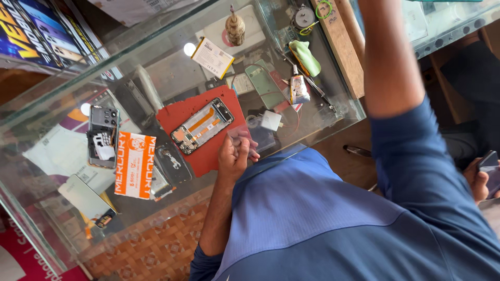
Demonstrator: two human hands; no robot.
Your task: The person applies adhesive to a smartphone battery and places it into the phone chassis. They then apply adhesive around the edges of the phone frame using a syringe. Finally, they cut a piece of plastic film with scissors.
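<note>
While the left hand pinches a small clear plastic film between thumb and fingers, the glass counter spreads beneath that grip. Just left of the film lies a red mat, and on it an opened phone with its orange cable showing. Farther left sit an orange-and-white packet and 1 more opened phone. A white charger block rests just right of the film. The right arm rises out of frame, so its hand's grip cannot be seen.
</note>
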